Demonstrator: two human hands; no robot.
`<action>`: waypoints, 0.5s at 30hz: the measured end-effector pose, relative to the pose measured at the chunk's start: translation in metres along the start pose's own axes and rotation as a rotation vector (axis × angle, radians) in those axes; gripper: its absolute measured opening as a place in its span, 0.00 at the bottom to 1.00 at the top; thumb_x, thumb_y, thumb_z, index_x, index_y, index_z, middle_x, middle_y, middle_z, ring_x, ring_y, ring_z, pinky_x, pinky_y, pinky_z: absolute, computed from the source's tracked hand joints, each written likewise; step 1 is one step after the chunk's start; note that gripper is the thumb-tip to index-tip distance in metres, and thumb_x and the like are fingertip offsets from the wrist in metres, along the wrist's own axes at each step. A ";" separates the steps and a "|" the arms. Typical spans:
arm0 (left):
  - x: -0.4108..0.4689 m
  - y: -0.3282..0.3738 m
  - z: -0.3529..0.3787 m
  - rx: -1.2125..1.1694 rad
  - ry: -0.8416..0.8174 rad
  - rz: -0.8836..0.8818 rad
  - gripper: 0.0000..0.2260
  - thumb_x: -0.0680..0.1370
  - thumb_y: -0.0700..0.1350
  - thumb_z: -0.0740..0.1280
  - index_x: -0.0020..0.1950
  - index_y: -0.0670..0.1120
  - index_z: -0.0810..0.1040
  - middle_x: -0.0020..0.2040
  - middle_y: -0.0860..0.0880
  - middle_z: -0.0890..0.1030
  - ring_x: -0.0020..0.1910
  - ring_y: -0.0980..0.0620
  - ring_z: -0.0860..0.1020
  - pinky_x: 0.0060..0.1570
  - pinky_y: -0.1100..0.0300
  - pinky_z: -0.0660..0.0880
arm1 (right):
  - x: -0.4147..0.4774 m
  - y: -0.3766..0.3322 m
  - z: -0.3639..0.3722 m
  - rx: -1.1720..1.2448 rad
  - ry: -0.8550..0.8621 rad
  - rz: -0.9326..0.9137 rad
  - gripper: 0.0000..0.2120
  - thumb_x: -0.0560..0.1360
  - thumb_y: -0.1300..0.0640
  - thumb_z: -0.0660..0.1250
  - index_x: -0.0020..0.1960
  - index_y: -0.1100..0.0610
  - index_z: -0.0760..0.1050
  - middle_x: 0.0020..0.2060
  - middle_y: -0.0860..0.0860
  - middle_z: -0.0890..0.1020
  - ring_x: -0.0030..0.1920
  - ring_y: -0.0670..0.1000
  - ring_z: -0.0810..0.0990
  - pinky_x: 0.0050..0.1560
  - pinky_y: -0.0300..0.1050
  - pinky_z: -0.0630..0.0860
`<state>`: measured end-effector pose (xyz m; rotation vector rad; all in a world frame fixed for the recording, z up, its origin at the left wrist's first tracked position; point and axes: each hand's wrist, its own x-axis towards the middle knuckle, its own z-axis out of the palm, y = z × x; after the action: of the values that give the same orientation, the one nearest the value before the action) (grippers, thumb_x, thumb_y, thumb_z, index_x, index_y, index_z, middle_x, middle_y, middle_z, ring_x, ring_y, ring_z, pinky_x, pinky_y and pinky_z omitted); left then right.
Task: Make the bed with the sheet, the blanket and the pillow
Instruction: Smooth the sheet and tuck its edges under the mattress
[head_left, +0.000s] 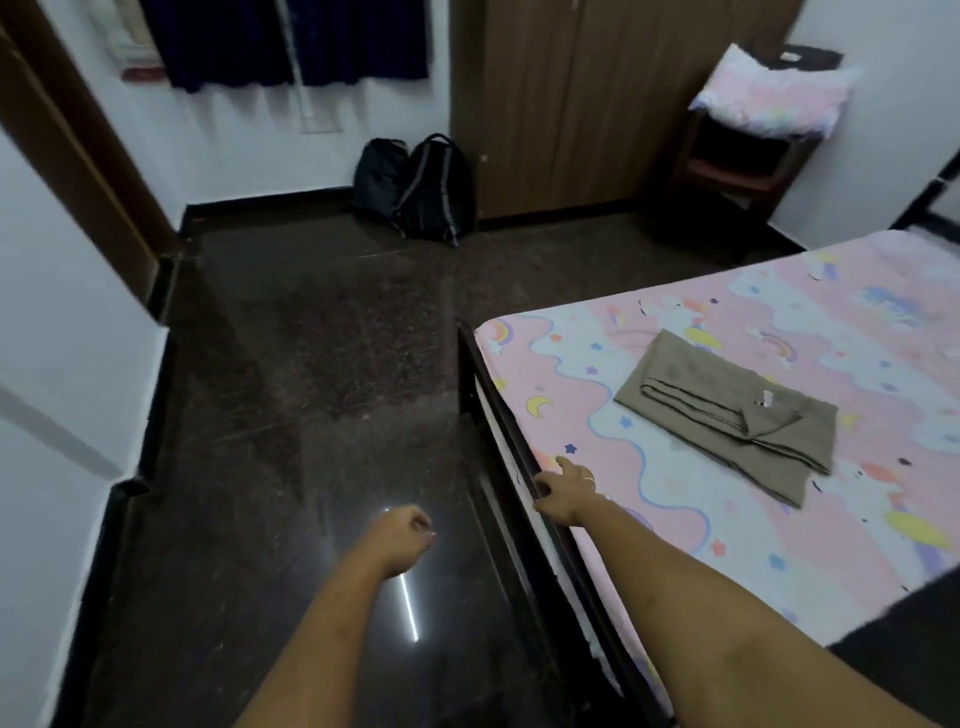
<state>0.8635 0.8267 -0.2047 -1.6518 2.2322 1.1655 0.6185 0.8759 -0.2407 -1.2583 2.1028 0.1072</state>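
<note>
A pink sheet (649, 499) printed with rainbows, stars and moons lies spread over the mattress on the right. A folded khaki blanket (727, 415) rests on top of it. My right hand (563, 491) sits at the sheet's near edge, fingers curled down over the side of the mattress by the dark bed frame (498, 415); whether it grips the sheet is hidden. My left hand (405, 538) hangs over the floor as a loose fist, holding nothing. A pink patterned pillow (769, 93) lies on a wooden stand in the far right corner.
Dark polished floor (291, 364) fills the left and middle. Two black backpacks (415, 187) lean against the far wall beside a brown wardrobe (571, 104). A brown door (78, 156) stands at the left. Dark clothes (280, 41) hang on the far wall.
</note>
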 end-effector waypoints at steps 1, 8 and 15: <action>0.013 -0.004 -0.014 -0.009 0.009 0.034 0.13 0.78 0.44 0.65 0.62 0.43 0.77 0.60 0.45 0.80 0.59 0.50 0.77 0.54 0.65 0.69 | 0.006 -0.006 -0.003 0.015 0.031 0.026 0.26 0.78 0.49 0.62 0.74 0.47 0.62 0.78 0.52 0.47 0.76 0.60 0.45 0.75 0.59 0.51; 0.097 -0.056 -0.136 0.010 0.109 0.122 0.12 0.77 0.43 0.67 0.60 0.44 0.78 0.57 0.45 0.81 0.58 0.48 0.78 0.57 0.60 0.71 | 0.033 -0.057 -0.017 0.210 0.123 0.227 0.26 0.78 0.48 0.61 0.75 0.47 0.61 0.78 0.53 0.49 0.76 0.59 0.46 0.75 0.51 0.49; 0.178 -0.015 -0.157 0.118 -0.104 0.310 0.13 0.77 0.44 0.67 0.61 0.44 0.78 0.59 0.45 0.81 0.59 0.49 0.78 0.55 0.63 0.70 | 0.053 -0.065 -0.026 0.339 0.144 0.382 0.27 0.79 0.44 0.58 0.76 0.47 0.58 0.78 0.54 0.50 0.77 0.56 0.47 0.74 0.49 0.46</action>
<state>0.8579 0.5889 -0.1964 -1.2032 2.4974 1.1256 0.6415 0.7915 -0.2343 -0.6759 2.3431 -0.1714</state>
